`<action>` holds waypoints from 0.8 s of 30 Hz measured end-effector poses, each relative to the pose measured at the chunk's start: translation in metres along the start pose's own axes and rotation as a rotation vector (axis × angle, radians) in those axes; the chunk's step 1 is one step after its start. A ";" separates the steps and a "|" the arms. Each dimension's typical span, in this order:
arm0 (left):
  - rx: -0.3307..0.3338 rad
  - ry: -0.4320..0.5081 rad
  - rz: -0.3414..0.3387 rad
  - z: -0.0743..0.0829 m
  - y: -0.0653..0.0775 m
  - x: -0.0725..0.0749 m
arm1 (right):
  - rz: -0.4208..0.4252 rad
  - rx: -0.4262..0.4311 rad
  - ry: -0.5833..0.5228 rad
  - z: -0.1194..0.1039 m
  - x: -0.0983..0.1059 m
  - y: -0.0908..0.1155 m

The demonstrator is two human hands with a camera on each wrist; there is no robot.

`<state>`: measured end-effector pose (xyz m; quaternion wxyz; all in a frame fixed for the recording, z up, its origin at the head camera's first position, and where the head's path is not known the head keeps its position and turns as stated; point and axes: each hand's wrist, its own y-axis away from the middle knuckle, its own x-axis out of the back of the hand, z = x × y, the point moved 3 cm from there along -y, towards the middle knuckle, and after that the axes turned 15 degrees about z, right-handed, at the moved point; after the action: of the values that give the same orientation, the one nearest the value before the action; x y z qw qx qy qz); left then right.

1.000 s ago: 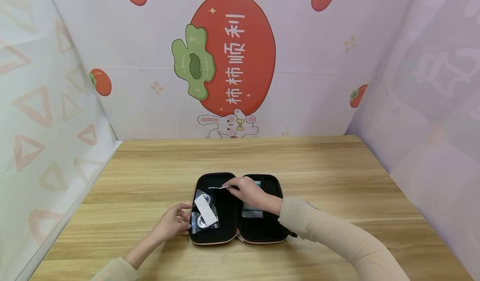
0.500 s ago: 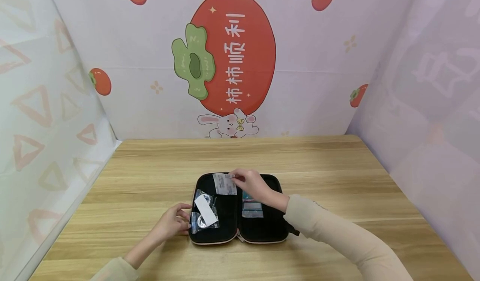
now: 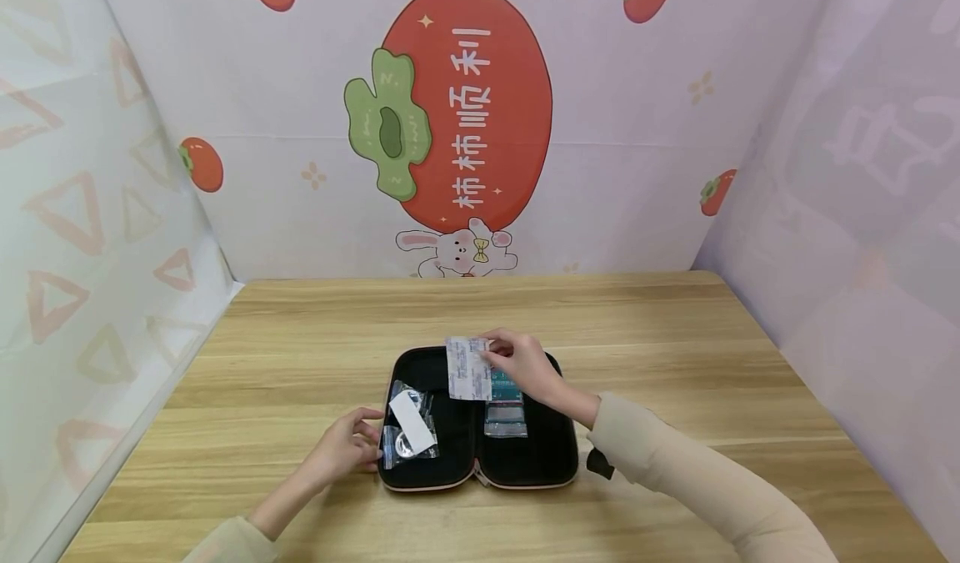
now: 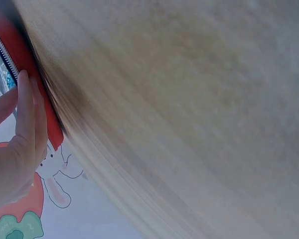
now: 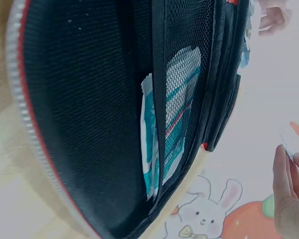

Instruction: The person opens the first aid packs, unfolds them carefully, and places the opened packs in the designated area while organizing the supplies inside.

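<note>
A black zip case (image 3: 456, 450) lies unfolded on the table. Above its upper middle, my right hand (image 3: 529, 367) pinches a flat white packet (image 3: 465, 371) printed with small text by its right edge. In the right wrist view only a sliver of that packet shows by my fingertips. My left hand (image 3: 341, 446) rests against the case's left side; in the left wrist view its straight fingers (image 4: 27, 109) lie along the red outer wall. The left half holds clear bags (image 3: 392, 456) with white rings and a white strip (image 3: 412, 423) across them.
Teal-and-white packets (image 3: 506, 394) sit in the case's right half, behind a mesh pocket (image 5: 209, 45) in the right wrist view. A small black piece (image 3: 599, 464) shows under the right sleeve. The wooden table (image 3: 300, 329) meets printed cloth walls at the back and sides.
My right hand has moved up and to the right with the white packet, which has turned from edge-on to show its printed face. The left hand has stayed in place.
</note>
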<state>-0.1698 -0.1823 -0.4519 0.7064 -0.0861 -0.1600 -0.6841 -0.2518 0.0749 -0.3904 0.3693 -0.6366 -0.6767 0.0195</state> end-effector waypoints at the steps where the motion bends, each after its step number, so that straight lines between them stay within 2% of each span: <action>1: 0.000 0.000 0.000 0.000 0.000 0.000 | 0.007 -0.020 -0.016 0.002 0.002 0.000; 7: -0.002 -0.001 0.001 0.000 0.000 0.000 | 0.029 -0.140 -0.134 0.012 0.011 0.004; 13: -0.008 -0.001 -0.003 0.000 0.000 0.000 | 0.041 -0.279 -0.199 0.021 0.021 0.009; 24: -0.013 0.000 -0.007 0.001 0.001 0.001 | 0.044 -0.397 -0.207 0.036 0.044 0.018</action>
<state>-0.1692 -0.1827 -0.4506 0.7032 -0.0903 -0.1558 -0.6878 -0.2515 0.1329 -0.4048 0.1647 -0.7061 -0.6875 -0.0408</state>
